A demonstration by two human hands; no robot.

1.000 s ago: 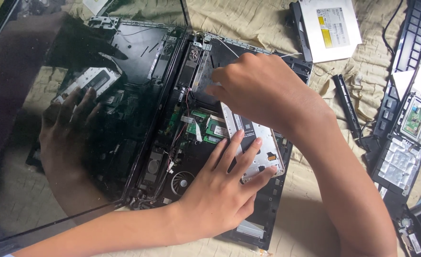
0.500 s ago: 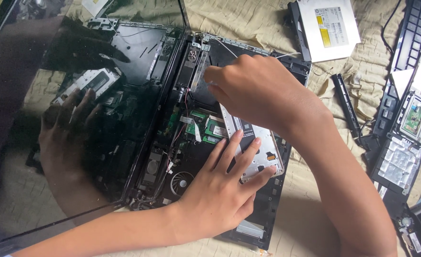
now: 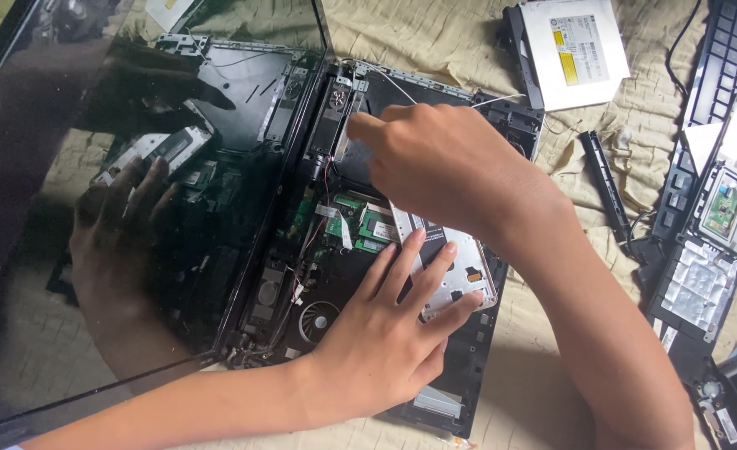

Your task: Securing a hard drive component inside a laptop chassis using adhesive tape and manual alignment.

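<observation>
A glossy black laptop screen (image 3: 93,208) is mirroring the scene on the left. Beside it, the opened matt black plastic laptop base (image 3: 435,350) is showing green circuit boards (image 3: 368,225) and a dull silver metal drive (image 3: 456,267). Everything is lying on a rough, quilted beige cloth (image 3: 435,33). Far right, a metal optical drive (image 3: 573,50) is wearing a smooth white paper label.

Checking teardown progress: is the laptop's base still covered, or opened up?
Opened up. The laptop base shows its green board, fan and wires bare; the left hand rests flat on them.
</observation>
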